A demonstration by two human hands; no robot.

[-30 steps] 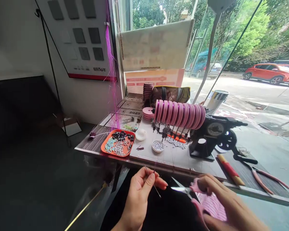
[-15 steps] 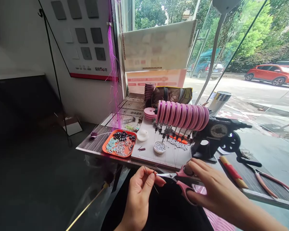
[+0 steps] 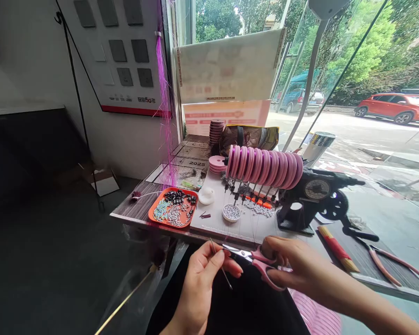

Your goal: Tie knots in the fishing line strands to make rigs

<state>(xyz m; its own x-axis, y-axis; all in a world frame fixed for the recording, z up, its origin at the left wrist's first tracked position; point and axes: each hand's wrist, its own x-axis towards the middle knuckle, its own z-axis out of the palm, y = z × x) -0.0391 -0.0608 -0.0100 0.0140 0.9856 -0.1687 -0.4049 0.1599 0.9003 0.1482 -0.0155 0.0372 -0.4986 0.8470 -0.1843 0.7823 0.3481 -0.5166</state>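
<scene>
My left hand [image 3: 199,284] is closed, thumb against fingers, above my dark-clothed lap [image 3: 244,307]. Pinched in it is a thin needle-like rod [image 3: 226,279], slanting down to the right; what else is at the fingertips is too small to tell. My right hand [image 3: 296,267] is closed around a pair of scissors [image 3: 265,270] with pink handles. Their blades point left, slightly parted, with the tips beside my left thumb and fingertips. Fine threads hang from the row of pink spools [image 3: 265,167] towards the hands.
An orange tray [image 3: 152,218] of beads and small parts sits on the table's left. Near it stands a white bowl of pale beads [image 3: 231,212]. A black hand-cranked winder [image 3: 316,190] carries the spools. To the right lie a brush [image 3: 338,249] and pliers [image 3: 384,265].
The scissors' handles have come closer together, and their blades have shifted slightly left and up by my left fingertips. More of the rod shows below the left fingers.
</scene>
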